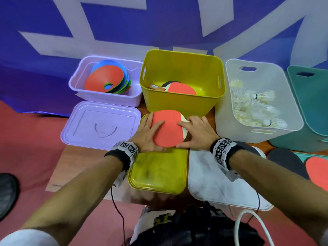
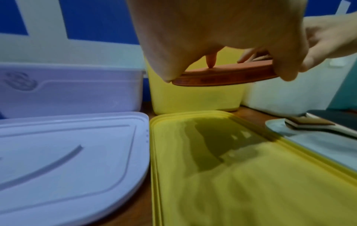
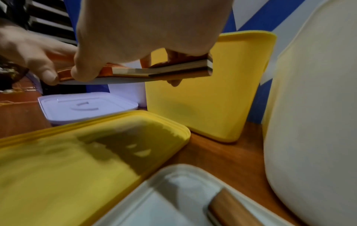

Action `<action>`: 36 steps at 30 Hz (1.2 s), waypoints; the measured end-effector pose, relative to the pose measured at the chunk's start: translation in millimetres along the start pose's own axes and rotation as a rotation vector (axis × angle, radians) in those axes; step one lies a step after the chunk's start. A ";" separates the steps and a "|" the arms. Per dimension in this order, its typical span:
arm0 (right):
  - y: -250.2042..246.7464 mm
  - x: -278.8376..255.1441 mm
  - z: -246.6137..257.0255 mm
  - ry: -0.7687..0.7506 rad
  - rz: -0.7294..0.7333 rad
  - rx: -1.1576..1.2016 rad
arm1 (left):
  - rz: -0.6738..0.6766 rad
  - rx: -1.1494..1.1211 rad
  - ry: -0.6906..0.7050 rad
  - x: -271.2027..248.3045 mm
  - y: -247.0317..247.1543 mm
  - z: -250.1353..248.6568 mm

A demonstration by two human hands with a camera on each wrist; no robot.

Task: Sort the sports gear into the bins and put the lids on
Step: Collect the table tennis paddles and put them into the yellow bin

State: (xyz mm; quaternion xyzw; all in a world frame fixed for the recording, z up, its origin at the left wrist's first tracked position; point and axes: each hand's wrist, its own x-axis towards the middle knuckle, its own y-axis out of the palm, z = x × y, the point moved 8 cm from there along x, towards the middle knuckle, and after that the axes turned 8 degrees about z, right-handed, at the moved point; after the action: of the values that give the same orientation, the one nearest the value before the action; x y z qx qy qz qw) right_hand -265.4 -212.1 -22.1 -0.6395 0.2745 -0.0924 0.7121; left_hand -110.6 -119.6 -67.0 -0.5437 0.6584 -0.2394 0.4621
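Observation:
A red table-tennis paddle (image 1: 168,128) hangs level just above the yellow lid (image 1: 158,173), in front of the yellow bin (image 1: 179,103). My left hand (image 1: 150,133) grips the blade's left edge, fingers on top and thumb at the rim. My right hand (image 1: 194,132) grips the handle end; in the right wrist view its fingers curl round the wooden handle (image 3: 173,69). The left wrist view shows the paddle's edge (image 2: 222,76) pinched under that hand. Two or more paddles (image 1: 181,88) lie inside the yellow bin.
At the back left, a purple bin (image 1: 124,100) holds several flat cones, its purple lid (image 1: 101,125) in front. A clear bin (image 1: 257,134) of shuttlecocks and a teal bin (image 1: 312,96) stand right. A white lid (image 1: 211,178) and more paddles (image 1: 317,171) lie at the right.

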 end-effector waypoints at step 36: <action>-95.7 75.5 -87.0 0.381 0.019 0.148 | -0.096 0.284 -0.087 93.4 -140.3 -7.3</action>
State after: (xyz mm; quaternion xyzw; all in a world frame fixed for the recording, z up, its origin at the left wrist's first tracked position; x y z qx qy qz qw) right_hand -225.8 -339.2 46.6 -0.5538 0.4028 -0.2251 0.6931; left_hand -45.9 -249.8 18.6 -0.5138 0.5706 -0.3282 0.5502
